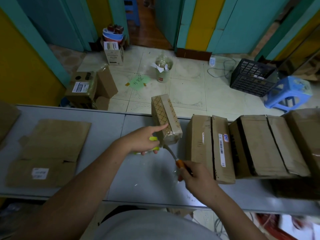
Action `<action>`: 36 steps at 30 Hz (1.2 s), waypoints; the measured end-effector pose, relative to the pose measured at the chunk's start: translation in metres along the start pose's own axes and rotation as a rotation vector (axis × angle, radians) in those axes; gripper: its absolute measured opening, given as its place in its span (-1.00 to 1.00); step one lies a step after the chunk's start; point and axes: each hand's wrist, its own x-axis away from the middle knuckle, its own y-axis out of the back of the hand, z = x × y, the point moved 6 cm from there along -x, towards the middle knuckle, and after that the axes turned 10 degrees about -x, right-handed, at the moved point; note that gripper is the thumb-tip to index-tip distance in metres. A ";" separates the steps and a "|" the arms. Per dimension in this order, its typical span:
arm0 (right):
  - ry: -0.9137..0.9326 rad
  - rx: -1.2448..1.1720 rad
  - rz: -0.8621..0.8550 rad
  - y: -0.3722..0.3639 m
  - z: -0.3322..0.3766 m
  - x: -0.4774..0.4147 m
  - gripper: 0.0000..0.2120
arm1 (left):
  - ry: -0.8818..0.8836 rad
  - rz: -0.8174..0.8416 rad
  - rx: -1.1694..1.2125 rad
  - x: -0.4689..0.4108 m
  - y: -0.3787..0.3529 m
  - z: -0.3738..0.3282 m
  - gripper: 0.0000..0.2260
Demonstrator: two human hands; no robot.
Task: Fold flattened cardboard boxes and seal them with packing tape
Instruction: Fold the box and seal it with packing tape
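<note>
Sealing is in hand. The small patterned box (166, 116) stands at the far edge of the bench (135, 184). The left hand (143, 141) has its fingers gripping a yellow-green tape dispenser (153, 138), with the forefinger pressing the box. The right hand (194, 177) has its fingers gripping an orange-handled knife (180, 164), blade at the box's near end. The next move is probably to cut the tape cleanly.

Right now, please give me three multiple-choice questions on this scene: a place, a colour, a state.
1. The flattened cardboard lies on the table: A. left of both hands B. between the hands C. right of both hands
2. The tape dispenser in the left hand is: A. red B. yellow-green C. black
3. The right hand: A. lies open B. grips the knife C. is hidden

Answers: 1 A, it lies flat at the far left; 2 B, its visible edge shows that colour; 3 B, it curls round the orange handle.
</note>
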 end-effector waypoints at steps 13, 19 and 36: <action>0.145 0.796 0.251 -0.090 -0.080 -0.074 -0.58 | -0.022 0.064 -0.023 -0.003 0.011 -0.010 -0.28; 0.217 0.765 0.187 -0.086 -0.072 -0.071 -0.75 | -0.022 0.080 -0.016 0.001 0.013 -0.014 -0.27; 0.549 0.471 -0.443 0.000 0.032 -0.121 -0.66 | -0.063 0.180 0.120 -0.006 0.021 -0.001 -0.34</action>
